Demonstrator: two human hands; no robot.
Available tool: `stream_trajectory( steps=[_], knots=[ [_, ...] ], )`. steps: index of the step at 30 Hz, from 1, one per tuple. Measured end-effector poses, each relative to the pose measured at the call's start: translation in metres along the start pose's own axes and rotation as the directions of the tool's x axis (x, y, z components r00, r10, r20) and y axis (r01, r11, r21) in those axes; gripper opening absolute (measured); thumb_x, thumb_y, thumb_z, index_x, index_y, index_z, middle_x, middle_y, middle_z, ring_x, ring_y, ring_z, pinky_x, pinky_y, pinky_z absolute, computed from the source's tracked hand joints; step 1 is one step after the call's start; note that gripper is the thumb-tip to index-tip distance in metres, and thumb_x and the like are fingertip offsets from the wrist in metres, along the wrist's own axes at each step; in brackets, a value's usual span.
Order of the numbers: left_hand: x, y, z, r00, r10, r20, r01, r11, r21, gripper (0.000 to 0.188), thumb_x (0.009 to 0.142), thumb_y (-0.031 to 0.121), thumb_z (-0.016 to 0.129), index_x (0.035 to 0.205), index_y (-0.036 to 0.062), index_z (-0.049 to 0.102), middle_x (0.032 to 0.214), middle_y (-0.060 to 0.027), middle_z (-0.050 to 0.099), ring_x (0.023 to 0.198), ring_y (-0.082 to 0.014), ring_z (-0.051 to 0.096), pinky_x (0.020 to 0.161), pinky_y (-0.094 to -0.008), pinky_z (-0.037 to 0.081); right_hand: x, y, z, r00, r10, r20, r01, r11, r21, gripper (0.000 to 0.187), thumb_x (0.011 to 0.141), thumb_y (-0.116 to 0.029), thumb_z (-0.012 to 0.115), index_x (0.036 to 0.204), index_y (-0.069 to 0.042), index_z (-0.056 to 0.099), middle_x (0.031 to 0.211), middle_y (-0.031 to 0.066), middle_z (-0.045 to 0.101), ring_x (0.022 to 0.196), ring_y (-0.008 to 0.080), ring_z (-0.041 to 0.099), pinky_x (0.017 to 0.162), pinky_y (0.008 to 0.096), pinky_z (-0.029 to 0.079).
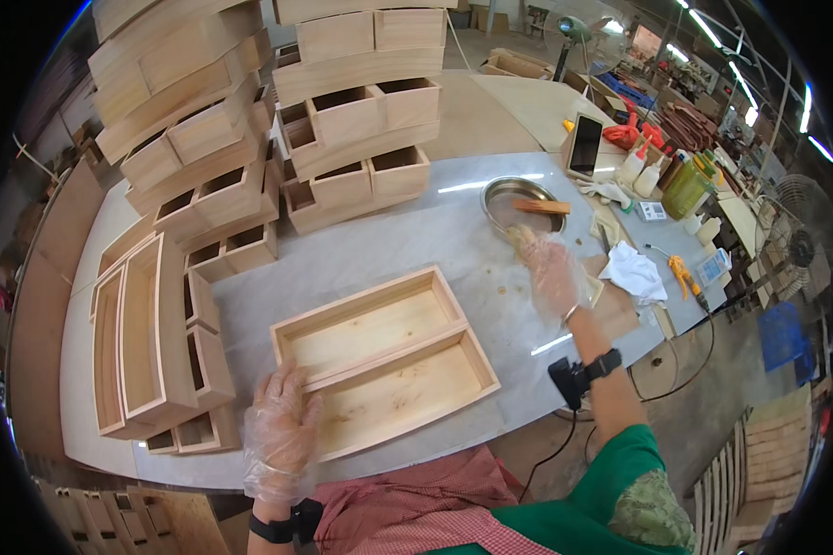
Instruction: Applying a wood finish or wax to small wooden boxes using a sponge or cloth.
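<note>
1. Fingers of the right hand [553,273], in a clear plastic glove, reach the near rim of a round metal bowl [484,209]; blur and something yellowish at the tips leave me unable to tell whether they grip it.
2. The left hand [279,427], similarly gloved, touches the left wall of a two-compartment wooden tray [435,381], fingers slightly bent, thumb near the divider; whether they pinch the wall cannot be told.
3. That tray lies open side up on the grey tabletop [361,252], right in front of the person.
4. A brown wooden stick [540,207] rests in the bowl, reaching its right rim.
5. Right of the bowl lie a crumpled white cloth [635,273] and an orange-yellow corded tool [683,276]; a dark-screened phone [584,146] leans upright beyond.
6. Stacked pale wooden boxes [356,185] stand at the table's far left.
</note>
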State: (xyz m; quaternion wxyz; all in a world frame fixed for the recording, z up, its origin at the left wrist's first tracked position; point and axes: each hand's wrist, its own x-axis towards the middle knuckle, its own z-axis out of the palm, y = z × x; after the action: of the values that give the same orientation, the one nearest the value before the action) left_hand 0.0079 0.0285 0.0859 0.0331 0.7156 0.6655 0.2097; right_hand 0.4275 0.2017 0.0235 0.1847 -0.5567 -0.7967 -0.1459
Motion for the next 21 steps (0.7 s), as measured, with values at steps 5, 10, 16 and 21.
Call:
stream_trajectory(
  steps=[5,10,16,21],
  knots=[
    [-0.001,-0.007,0.010,0.995,-0.088,0.036,0.093,0.981,-0.171,0.034,0.082,0.007,0.071,0.115,0.0047,0.062,0.121,-0.0152,0.063,0.110,-0.0377,0.058,0.090,-0.0467,0.050,0.059,0.006,-0.061,0.832,0.478,0.283,-0.500,0.866,0.010,0.033,0.095,-0.025,0.047,0.105,-0.003,0.070,0.105,0.0211,0.069,0.104,0.0381,0.065,0.090,0.0484,0.051],
    [0.000,-0.005,0.012,0.994,-0.103,0.022,0.105,0.969,-0.224,0.034,0.080,0.001,0.070,0.112,0.0026,0.063,0.114,-0.0176,0.063,0.106,-0.0386,0.058,0.090,-0.0460,0.047,0.091,0.050,0.006,0.921,0.183,0.345,-0.152,0.982,-0.114,0.027,0.088,-0.021,0.056,0.100,-0.002,0.071,0.096,0.0241,0.070,0.094,0.0386,0.068,0.083,0.0461,0.054],
    [-0.003,-0.007,0.017,0.995,-0.100,-0.020,0.094,0.973,-0.213,0.033,0.079,0.001,0.070,0.112,0.0032,0.063,0.113,-0.0158,0.063,0.104,-0.0379,0.058,0.091,-0.0445,0.046,0.106,0.052,0.020,0.894,0.157,0.420,-0.114,0.985,-0.126,0.022,0.083,-0.013,0.058,0.095,0.000,0.071,0.095,0.0239,0.070,0.092,0.0386,0.069,0.081,0.0443,0.055],
    [-0.001,-0.007,0.023,0.995,-0.096,-0.008,0.090,0.962,-0.258,0.032,0.080,0.000,0.068,0.112,0.0032,0.063,0.114,-0.0159,0.063,0.105,-0.0381,0.058,0.092,-0.0452,0.046,0.099,0.069,0.030,0.910,0.070,0.409,-0.028,0.994,-0.106,0.018,0.082,-0.012,0.059,0.088,-0.002,0.072,0.092,0.0236,0.070,0.091,0.0383,0.069,0.079,0.0448,0.055]
  ],
)
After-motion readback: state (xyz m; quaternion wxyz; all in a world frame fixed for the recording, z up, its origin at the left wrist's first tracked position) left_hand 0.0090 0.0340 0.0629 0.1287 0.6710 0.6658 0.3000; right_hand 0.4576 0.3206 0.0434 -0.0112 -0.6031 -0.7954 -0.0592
